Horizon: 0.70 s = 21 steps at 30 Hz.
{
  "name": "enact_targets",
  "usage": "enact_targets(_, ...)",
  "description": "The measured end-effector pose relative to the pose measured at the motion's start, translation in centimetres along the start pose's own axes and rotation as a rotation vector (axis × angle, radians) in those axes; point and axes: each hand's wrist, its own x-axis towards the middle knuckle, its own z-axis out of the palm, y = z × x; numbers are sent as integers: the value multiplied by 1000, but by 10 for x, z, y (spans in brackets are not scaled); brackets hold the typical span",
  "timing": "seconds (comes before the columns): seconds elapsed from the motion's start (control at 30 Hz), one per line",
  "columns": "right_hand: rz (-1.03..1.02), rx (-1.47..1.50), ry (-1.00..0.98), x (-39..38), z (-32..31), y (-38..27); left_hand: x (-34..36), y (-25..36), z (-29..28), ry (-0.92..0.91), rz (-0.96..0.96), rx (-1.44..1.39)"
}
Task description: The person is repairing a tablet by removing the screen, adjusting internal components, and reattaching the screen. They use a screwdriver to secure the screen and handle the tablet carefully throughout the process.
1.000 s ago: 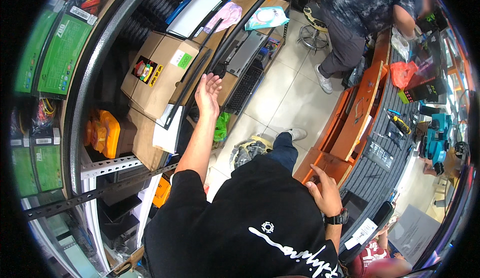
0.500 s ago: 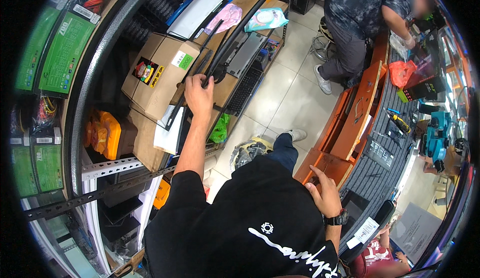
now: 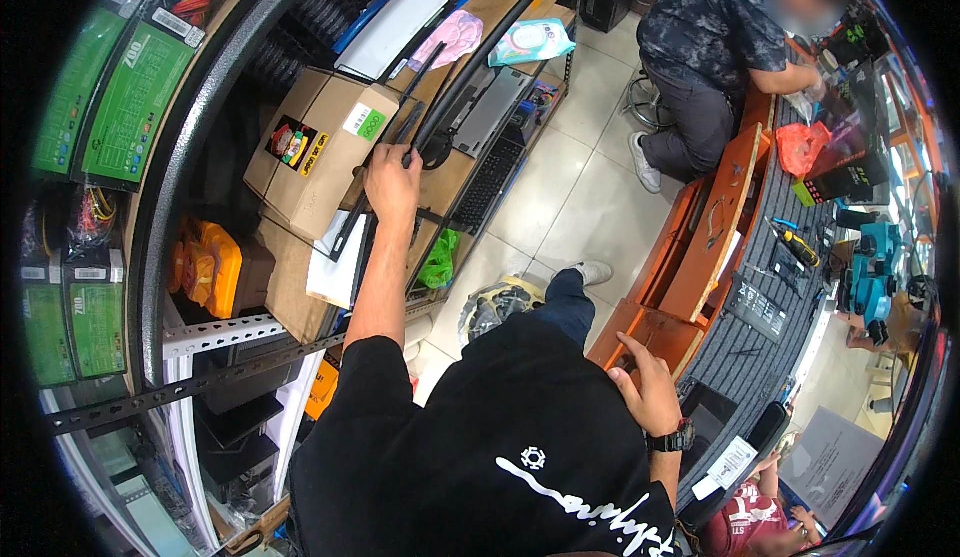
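Observation:
My left hand (image 3: 392, 182) reaches to the shelf on the left, its fingers curled round a thin black strip (image 3: 411, 135). It is beside a cardboard box (image 3: 310, 147) with colourful stickers and above a white sheet (image 3: 330, 272). A grey laptop (image 3: 485, 107) and a black keyboard (image 3: 490, 172) lie just to the right of that hand. My right hand (image 3: 650, 392) hangs by my side near the orange wooden counter, thumb and fingers apart and holding nothing.
Tiled floor (image 3: 570, 187) runs between the shelving and a counter with open drawers (image 3: 715, 227) and a grey ribbed mat (image 3: 760, 327). Another person (image 3: 690, 77) bends over its far end; a second, in red (image 3: 745, 527), is at lower right. A bag (image 3: 495, 307) lies by my feet.
My left hand has moved slightly left from an open, palm-up pose to gripping the black strip. The person at the counter has shifted and leans further over it. My right hand stays put.

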Motion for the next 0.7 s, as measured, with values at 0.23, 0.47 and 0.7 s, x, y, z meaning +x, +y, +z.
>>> enact_targets(0.23,-18,-6,9,-1,-3,2,5,4,-5,-9,-42,-24)
enact_targets(0.47,-92,-25,9,2,-8,-1,5,11,-39,-26,-72,-57)
enact_targets(0.7,-233,-7,113,26,-38,-2,47,39,-128,-140,339,-85)
